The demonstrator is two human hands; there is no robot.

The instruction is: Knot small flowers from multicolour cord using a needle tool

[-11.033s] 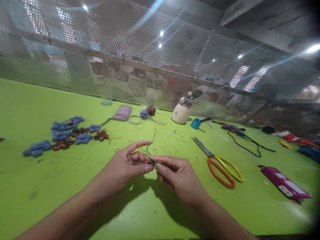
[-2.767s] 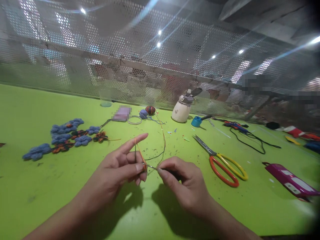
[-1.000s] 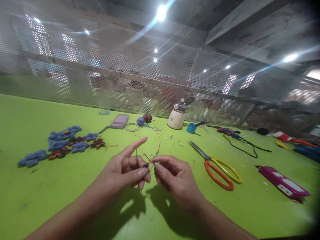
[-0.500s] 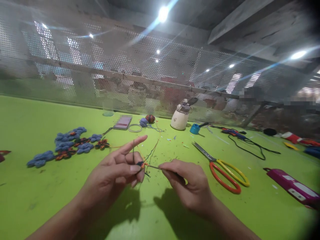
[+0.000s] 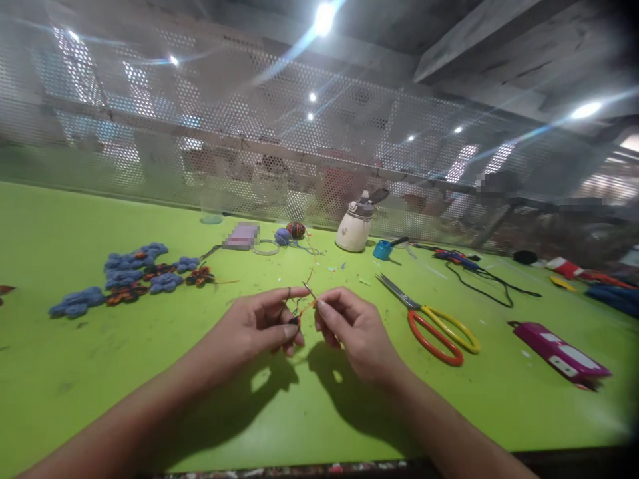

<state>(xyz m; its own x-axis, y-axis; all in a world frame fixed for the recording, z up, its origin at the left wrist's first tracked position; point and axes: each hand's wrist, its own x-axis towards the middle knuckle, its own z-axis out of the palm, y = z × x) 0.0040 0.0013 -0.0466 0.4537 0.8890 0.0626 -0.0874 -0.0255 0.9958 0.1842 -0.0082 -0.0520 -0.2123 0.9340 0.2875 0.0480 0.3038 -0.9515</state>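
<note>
My left hand (image 5: 267, 324) pinches a small dark-and-orange crochet piece (image 5: 295, 321) between thumb and fingers. Yarn loops round its raised index finger. Close beside it, my right hand (image 5: 349, 322) is closed on a thin crochet hook (image 5: 309, 289), whose tip points up and left near the left index fingertip; the rest is hidden in the palm. A taut orange strand (image 5: 308, 305) links the piece with the right fingertips. Orange yarn runs back toward a dark multicoloured yarn ball (image 5: 295, 230), next to a blue yarn ball (image 5: 282, 236).
Blue and dark-orange crochet flowers (image 5: 164, 282) lie left. Scissors (image 5: 429, 319) with red and yellow handles rest right, beside a purple power strip (image 5: 559, 352). Farther back stand a white bottle (image 5: 353, 229), a blue pot (image 5: 383, 249) and a glue gun (image 5: 456, 259). A mesh screen (image 5: 279, 133) borders the table.
My right hand has moved left and up, close to my left hand. The hook has swung from level to pointing up and left, drawing an orange strand. The view has shifted slightly.
</note>
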